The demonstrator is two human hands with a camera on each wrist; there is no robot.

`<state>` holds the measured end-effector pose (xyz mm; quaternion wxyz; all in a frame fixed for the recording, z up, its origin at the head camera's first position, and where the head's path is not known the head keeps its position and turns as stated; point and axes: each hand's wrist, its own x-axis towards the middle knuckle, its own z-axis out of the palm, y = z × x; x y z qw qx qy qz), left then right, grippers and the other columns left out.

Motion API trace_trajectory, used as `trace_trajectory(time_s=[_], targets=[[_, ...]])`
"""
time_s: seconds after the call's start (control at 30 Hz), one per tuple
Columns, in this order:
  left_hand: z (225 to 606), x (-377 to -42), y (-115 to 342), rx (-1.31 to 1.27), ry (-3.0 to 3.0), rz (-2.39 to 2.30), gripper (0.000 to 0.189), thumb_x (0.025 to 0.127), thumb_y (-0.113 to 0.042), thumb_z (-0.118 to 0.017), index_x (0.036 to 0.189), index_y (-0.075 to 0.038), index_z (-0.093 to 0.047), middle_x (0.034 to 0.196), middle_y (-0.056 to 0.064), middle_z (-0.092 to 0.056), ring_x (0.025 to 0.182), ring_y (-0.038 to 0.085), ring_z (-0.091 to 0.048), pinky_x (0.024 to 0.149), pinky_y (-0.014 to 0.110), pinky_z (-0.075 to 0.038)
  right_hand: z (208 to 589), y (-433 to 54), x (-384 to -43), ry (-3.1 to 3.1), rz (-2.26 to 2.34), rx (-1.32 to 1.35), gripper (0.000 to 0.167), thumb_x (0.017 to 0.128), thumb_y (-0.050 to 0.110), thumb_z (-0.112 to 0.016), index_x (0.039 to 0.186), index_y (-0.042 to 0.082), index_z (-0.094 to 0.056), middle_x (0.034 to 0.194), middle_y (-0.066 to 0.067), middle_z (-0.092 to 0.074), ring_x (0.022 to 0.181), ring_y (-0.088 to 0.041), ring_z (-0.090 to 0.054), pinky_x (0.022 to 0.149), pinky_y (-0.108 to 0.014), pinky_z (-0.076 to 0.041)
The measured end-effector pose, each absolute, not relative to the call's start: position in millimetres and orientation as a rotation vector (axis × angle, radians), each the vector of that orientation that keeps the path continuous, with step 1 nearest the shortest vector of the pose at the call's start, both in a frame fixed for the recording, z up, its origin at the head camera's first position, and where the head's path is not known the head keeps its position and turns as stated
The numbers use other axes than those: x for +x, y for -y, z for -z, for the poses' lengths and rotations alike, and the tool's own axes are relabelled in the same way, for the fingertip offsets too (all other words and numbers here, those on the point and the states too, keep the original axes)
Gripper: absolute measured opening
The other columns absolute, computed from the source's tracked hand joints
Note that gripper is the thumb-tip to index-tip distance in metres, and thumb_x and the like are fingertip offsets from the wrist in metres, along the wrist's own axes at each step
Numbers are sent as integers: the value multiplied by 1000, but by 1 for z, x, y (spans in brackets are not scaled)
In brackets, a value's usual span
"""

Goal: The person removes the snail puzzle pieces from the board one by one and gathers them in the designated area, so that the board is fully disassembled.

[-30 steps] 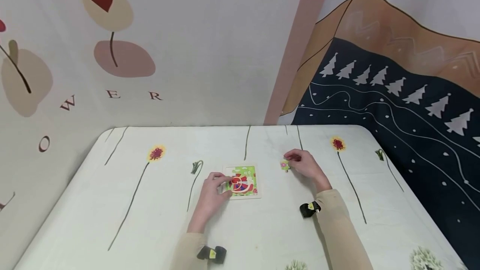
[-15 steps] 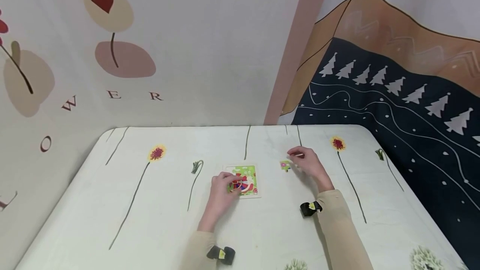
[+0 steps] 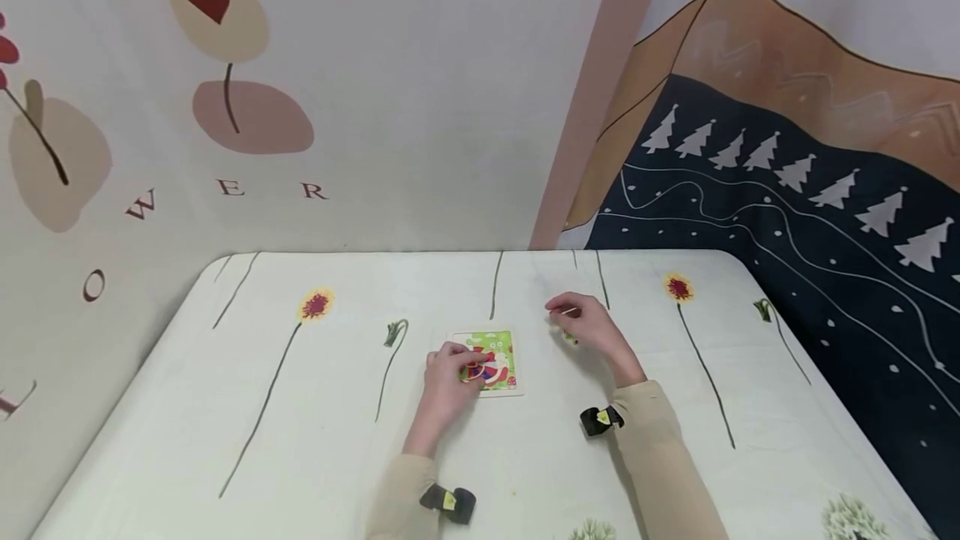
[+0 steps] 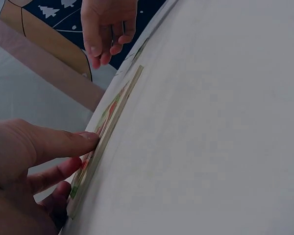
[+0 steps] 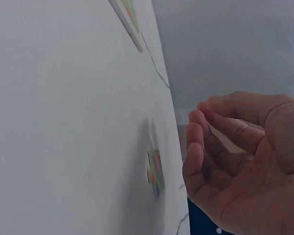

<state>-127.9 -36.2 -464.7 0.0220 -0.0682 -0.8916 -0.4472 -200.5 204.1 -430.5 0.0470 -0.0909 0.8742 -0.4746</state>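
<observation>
Puzzle board, the small square green-and-red wooden one (image 3: 489, 362), lies flat mid-table under your left hand (image 3: 448, 377), whose fingertips press a piece into it. Your right hand (image 3: 588, 326) seems to pinch something thin and pale I cannot make out; the loose green piece (image 5: 155, 172) lies beneath it. Pressing off-centre could tip that piece or slide the board.

Puzzle board (image 3: 491, 361) — a small square tray with a pale wooden rim, lying flat on the table near its middle. Its picture is bright green with a red and white figure; the left part is covered by fingers resting on it. Loose puzzle piece (image 5: 155, 172) — small, flat, green with a pink spot, lying on the cloth to the right of the board and apart from it, just under the raised right hand.
</observation>
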Motion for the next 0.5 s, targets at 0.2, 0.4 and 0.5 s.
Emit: trace_trajectory(time_s=[0.2, 0.4, 0.5], targets=[[466, -129, 38, -235, 2759, 1417, 29, 76, 0, -77, 105, -4, -74, 107, 10, -55, 100, 30, -43, 79, 41, -39, 436, -188, -201, -2642, 1440, -458, 20, 91, 2, -60, 108, -7, -65, 98, -16, -67, 85, -26, -62, 70, -29, -49], [465, -129, 40, -237, 2785, 1453, 30, 78, -1, -76, 107, -4, -73, 109, 10, -54, 104, 31, -42, 83, 43, -39, 437, -172, -201, -2564, 1408, -495, 22, 91, 4, -61, 111, -3, -66, 94, -9, -66, 84, -22, -61, 68, -30, -49], [465, -129, 42, -260, 2786, 1450, 30, 77, -1, -76, 107, -4, -73, 110, 11, -54, 105, 32, -42, 84, 44, -40, 438, -165, -203, -2532, 1367, -548, 22, 92, 5, -60, 112, -1, -66, 96, -8, -65, 87, -22, -61, 69, -31, -49]])
